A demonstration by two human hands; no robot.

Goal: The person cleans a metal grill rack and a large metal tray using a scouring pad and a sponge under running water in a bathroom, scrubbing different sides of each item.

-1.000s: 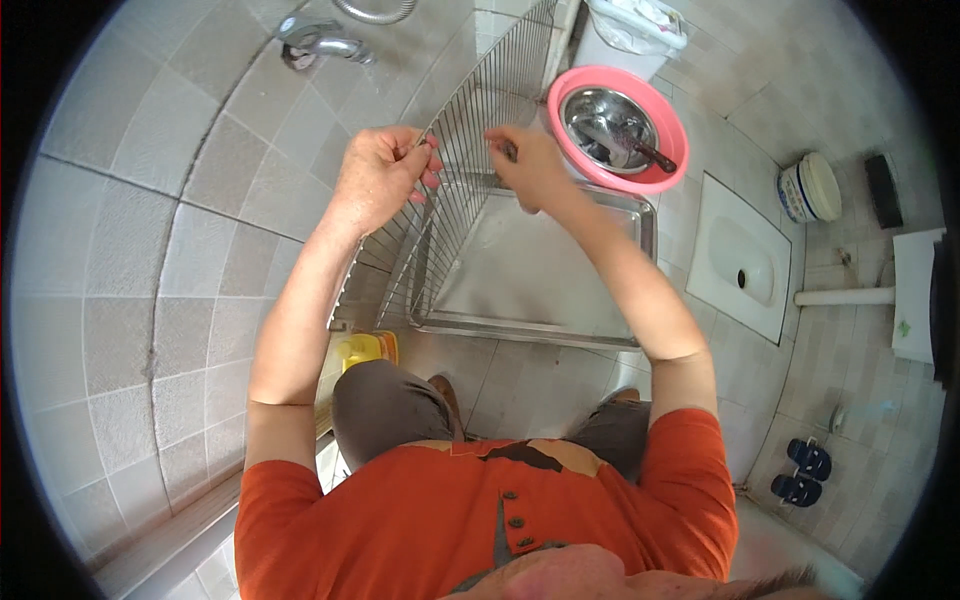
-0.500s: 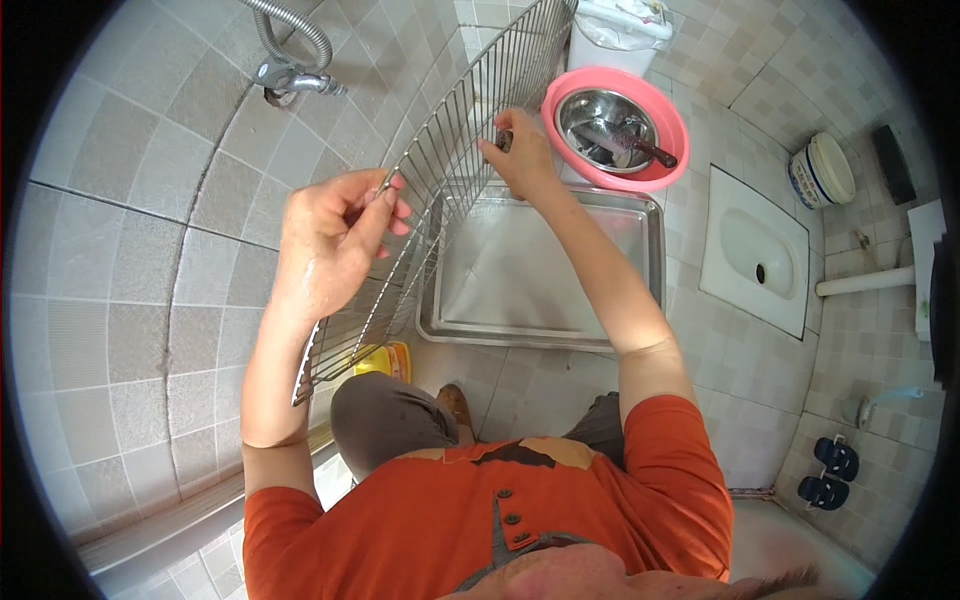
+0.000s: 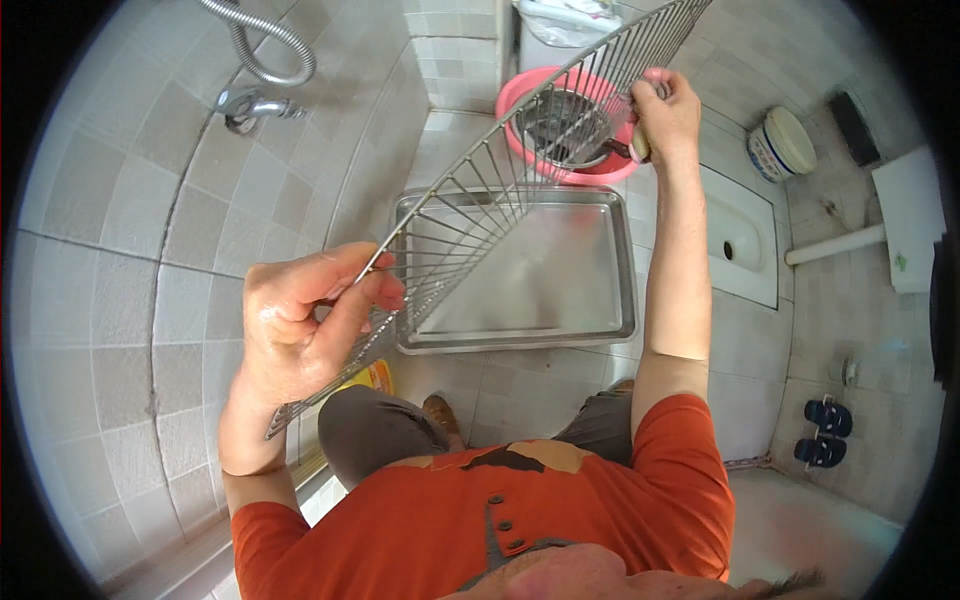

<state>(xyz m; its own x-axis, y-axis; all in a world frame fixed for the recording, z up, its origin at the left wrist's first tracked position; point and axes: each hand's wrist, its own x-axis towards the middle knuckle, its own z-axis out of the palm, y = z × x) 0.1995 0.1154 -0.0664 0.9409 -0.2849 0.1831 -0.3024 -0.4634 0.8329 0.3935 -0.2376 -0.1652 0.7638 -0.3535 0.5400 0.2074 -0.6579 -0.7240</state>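
A large wire rack (image 3: pixel 468 205) stands tilted on edge, running from near my left forearm up to the far right. My left hand (image 3: pixel 310 315) is closed on its upper rim, thumb and fingers pinching the wire. Toward the rack's far end, my right hand (image 3: pixel 668 115) is closed round a small pale yellowish pad-like thing (image 3: pixel 640 144), mostly hidden by the fingers, and is against or close beside the wires. Under the rack lies a shallow rectangular metal tray (image 3: pixel 560 290) on the floor.
Behind the rack is a pink basin (image 3: pixel 510 100) with a metal bowl (image 3: pixel 560 125) and a dark-handled utensil in it. A white bin (image 3: pixel 550 45) stands behind. To the right are a squat toilet (image 3: pixel 755 235) and a white bucket (image 3: pixel 782 143). A shower hose (image 3: pixel 250 60) hangs at left.
My right hand has moved right and away from me. The rack has swung so its far end points further right. My left hand still grips the rim, slightly lower and nearer.
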